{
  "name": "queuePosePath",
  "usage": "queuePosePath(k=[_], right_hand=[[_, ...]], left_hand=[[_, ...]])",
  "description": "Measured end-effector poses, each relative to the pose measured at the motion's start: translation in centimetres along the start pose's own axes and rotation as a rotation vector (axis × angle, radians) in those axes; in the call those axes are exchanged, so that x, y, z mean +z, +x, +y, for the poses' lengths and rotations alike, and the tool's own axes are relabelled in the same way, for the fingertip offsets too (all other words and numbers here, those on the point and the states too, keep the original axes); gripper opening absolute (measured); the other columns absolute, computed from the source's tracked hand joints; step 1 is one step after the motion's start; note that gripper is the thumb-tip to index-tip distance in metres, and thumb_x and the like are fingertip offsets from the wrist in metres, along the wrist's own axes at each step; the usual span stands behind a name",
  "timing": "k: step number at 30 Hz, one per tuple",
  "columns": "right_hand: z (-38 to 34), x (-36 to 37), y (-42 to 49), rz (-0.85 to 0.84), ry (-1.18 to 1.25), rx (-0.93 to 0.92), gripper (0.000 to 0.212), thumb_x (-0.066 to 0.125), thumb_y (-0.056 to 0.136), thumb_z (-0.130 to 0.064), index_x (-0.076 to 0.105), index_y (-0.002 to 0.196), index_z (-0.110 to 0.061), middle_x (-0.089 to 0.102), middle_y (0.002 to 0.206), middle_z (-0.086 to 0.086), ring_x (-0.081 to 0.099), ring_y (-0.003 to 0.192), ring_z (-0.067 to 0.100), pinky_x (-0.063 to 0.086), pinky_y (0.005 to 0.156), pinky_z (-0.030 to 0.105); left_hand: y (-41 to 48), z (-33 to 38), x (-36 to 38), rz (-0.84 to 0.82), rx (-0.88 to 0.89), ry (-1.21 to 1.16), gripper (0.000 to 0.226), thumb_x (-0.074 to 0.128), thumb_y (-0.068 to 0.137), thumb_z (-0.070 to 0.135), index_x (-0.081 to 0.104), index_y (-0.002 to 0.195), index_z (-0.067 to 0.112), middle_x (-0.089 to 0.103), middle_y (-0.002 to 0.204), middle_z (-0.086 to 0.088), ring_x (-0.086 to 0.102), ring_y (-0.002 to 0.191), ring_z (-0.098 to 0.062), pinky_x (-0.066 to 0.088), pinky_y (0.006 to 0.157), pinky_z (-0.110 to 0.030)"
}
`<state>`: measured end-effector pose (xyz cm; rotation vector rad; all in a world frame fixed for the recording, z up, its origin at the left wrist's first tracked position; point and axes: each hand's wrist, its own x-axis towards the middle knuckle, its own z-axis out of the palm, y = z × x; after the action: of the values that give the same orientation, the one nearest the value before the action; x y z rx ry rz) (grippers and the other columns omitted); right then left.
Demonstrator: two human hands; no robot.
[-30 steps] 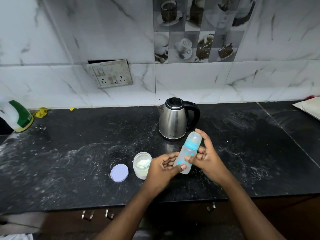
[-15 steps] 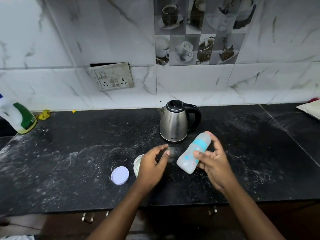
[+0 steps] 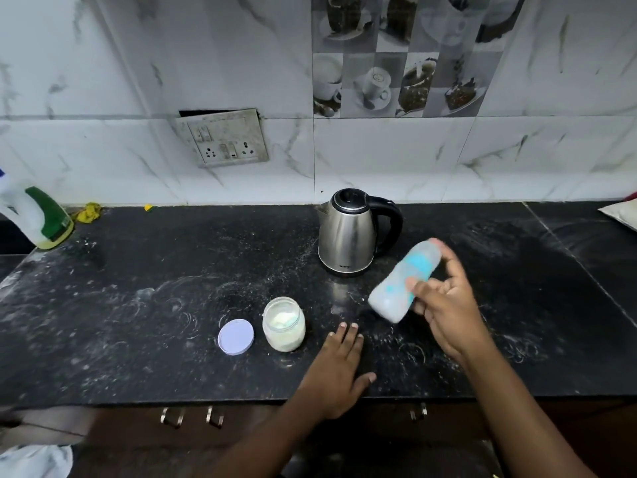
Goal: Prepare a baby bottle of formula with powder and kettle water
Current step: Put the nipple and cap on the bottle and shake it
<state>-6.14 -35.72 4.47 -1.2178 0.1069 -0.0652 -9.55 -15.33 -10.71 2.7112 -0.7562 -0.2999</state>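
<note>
White marble-look wall tiles behind, with a switch plate (image 3: 224, 138) set crooked and a band of cup-and-cake picture tiles (image 3: 400, 56) up top. Below, black stone counter (image 3: 138, 305) dusted with pale powder and swirl marks.

Steel kettle (image 3: 348, 236) upright toward the back of the counter, black lid shut, black handle turned to the right. Well in front of it and to the left, small open glass jar (image 3: 283, 324) holding whitish powder; just beside the jar on its left, round pale lid (image 3: 236, 337) lying flat, apart from the jar.

Baby bottle (image 3: 405, 282) off the counter, tilted, blue-collared top end up and toward the right, pale base down and toward the left, blurred. Right hand (image 3: 444, 305) wrapped round the bottle from the right side, grip closed on its body, fingers (image 3: 418, 284) across the front.

Left hand (image 3: 339, 370) palm down near the front edge of the counter, right of the jar and not touching it, grip spread and holding nothing.

Green-and-white spray bottle (image 3: 38, 219) at far left, leaning at the frame edge. Cupboard handles (image 3: 193, 417) below the counter front.
</note>
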Motion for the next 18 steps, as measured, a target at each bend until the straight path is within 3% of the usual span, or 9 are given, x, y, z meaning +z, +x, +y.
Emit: queuePosePath(k=[2,6,9,11,13,16,18], right_hand=[[0.6,-0.3,0.3,0.109,0.072,-0.022,0.071,0.068,0.089,0.002,0.040,0.149,-0.024,0.071,0.118,0.018,0.074,0.101,0.025,0.064,0.075,0.041],[1.7,0.2,-0.8,-0.139,-0.048,0.085,0.084,0.079,0.076,-0.006,0.043,0.148,-0.029,0.077,0.104,0.018,0.072,0.090,0.026,0.060,0.080,0.042],[2.1,-0.6,0.1,0.128,0.152,0.007,0.079,0.074,0.080,-0.006,0.042,0.149,-0.027,0.077,0.113,0.009,0.073,0.107,0.026,0.061,0.083,0.045],[2.2,-0.2,-0.3,0.033,0.099,0.038,0.081,0.073,0.078,-0.004,0.043,0.148,-0.030,0.077,0.109,0.013,0.074,0.094,0.024,0.062,0.073,0.037],[2.2,0.3,-1.2,-0.130,-0.013,0.076,0.085,0.082,0.075,-0.008,0.045,0.148,-0.033,0.075,0.102,0.015,0.068,0.086,0.029,0.059,0.073,0.038],[1.9,-0.2,-0.1,0.108,0.167,-0.013,0.083,0.077,0.083,-0.007,0.037,0.153,-0.030,0.078,0.107,0.004,0.068,0.112,0.030,0.060,0.086,0.048],[1.7,0.0,-0.1,0.043,0.120,-0.009,0.087,0.081,0.079,-0.011,0.038,0.152,-0.031,0.078,0.109,0.007,0.070,0.110,0.027,0.061,0.087,0.046]], left_hand=[[0.2,-0.1,2.0,-0.034,-0.042,0.050,0.086,0.021,0.112,0.066,0.006,0.171,0.005,-0.007,0.181,-0.014,-0.020,0.165,-0.029,-0.012,0.135,-0.047],[0.3,-0.6,3.8,-0.040,-0.119,0.103,0.107,-0.012,0.092,0.079,-0.003,0.171,0.007,-0.021,0.176,-0.011,-0.022,0.165,-0.028,-0.015,0.133,-0.049],[0.4,-0.4,4.2,-0.030,-0.139,0.100,0.108,-0.014,0.091,0.080,-0.006,0.171,0.008,-0.018,0.179,-0.012,-0.023,0.165,-0.028,-0.017,0.130,-0.048],[0.5,-0.5,4.2,-0.049,-0.158,0.101,0.109,-0.015,0.090,0.080,-0.006,0.171,0.008,-0.017,0.180,-0.013,-0.023,0.165,-0.028,-0.017,0.130,-0.049],[0.5,-0.7,4.3,-0.053,-0.163,0.106,0.110,-0.016,0.090,0.081,-0.006,0.171,0.007,-0.014,0.180,-0.014,-0.023,0.165,-0.028,-0.016,0.131,-0.049],[0.6,-0.7,4.5,-0.045,-0.156,0.102,0.108,-0.014,0.090,0.081,-0.008,0.171,0.009,-0.020,0.179,-0.012,-0.026,0.164,-0.027,-0.019,0.129,-0.047],[0.7,-0.6,4.5,-0.043,-0.159,0.102,0.108,-0.013,0.091,0.081,-0.008,0.171,0.009,-0.018,0.179,-0.012,-0.026,0.164,-0.027,-0.019,0.129,-0.047]])
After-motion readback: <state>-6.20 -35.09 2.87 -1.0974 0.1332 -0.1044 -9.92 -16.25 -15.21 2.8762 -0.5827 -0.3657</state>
